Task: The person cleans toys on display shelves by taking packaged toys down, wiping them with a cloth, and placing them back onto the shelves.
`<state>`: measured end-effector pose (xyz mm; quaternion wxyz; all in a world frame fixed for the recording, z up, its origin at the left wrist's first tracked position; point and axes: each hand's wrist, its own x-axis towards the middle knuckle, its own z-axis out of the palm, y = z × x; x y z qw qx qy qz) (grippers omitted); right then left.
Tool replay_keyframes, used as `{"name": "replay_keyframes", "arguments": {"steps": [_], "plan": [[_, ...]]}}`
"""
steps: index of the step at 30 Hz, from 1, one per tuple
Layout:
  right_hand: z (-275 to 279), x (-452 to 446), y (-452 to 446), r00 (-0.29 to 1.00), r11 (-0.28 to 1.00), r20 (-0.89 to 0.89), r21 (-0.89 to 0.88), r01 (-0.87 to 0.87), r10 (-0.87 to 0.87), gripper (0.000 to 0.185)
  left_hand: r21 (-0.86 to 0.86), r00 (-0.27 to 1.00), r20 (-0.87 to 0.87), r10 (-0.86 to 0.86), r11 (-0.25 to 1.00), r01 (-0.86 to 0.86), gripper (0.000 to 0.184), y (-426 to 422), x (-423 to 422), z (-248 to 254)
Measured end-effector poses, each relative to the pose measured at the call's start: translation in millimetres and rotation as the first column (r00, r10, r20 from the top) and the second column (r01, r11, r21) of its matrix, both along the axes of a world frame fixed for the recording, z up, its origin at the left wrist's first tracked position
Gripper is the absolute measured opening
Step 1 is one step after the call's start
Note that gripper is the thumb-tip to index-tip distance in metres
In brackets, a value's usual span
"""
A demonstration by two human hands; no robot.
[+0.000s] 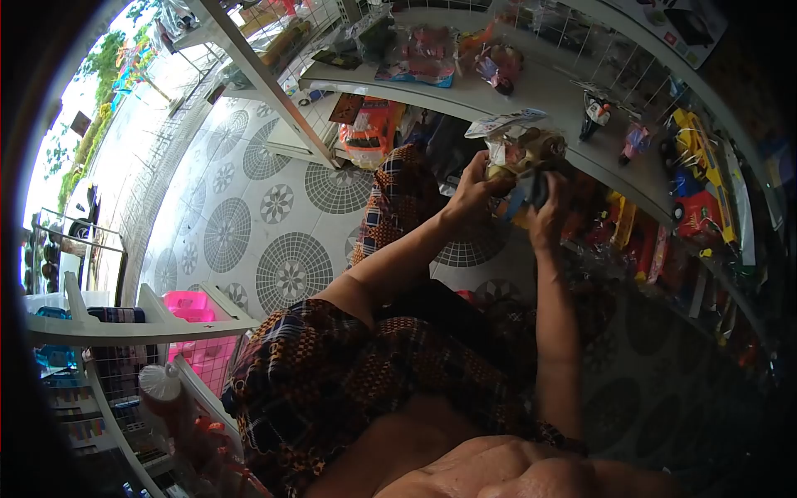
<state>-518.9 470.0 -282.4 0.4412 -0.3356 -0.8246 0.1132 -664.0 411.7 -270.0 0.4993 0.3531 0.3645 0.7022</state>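
Observation:
My left hand [471, 192] is closed on the left side of a clear plastic package [525, 151] with small brownish items in it and a printed card at its top. My right hand [548, 203] is wrapped round a dark object [538, 191] with a blue part beside it, against the package's lower right. What exactly this dark object is I cannot make out. Both hands are in front of the edge of a white shelf [548, 104].
Wrapped toys, among them a penguin-like figure [594, 112], lie on the shelf. An orange toy car [365, 133] stands below at left. Yellow and red toy trucks [697, 199] are at right. A pink basket [193, 319] sits on a rack at lower left. The floor is tiled.

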Motion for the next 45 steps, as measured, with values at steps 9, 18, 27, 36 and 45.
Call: {"name": "replay_keyframes", "arguments": {"steps": [9, 18, 27, 36, 45], "plan": [[14.4, 9.7, 26.6, 0.246, 0.393, -0.893, -0.394, -0.831, -0.376, 0.041, 0.068, 0.913, 0.303, -0.272, 0.962, 0.264, 0.034, -2.8, 6.6, -8.8], [-13.1, 20.9, 34.5, 0.344, 0.143, -0.827, -0.445, -0.884, -0.445, 0.031, 0.09, 0.994, 0.087, 0.071, 0.993, -0.079, 0.033, 45.7, -15.1, -5.5], [-11.8, 59.9, 48.1, 0.291, 0.403, -0.831, -0.499, -0.767, -0.475, 0.038, 0.253, 0.698, -0.546, 0.464, 0.885, -0.391, 0.044, 154.7, -31.0, -17.8], [-2.8, 82.8, 43.2, 0.295, 0.476, -0.836, -0.515, -0.713, -0.463, 0.037, 0.259, 0.509, -0.702, 0.498, 0.844, -0.469, 0.049, 217.7, -20.9, -26.9], [18.7, 80.0, 39.0, 0.32, 0.448, -0.813, -0.547, -0.707, -0.487, 0.036, 0.31, 0.504, -0.727, 0.467, 0.878, -0.365, 0.05, 240.8, -25.8, -34.6]]}}
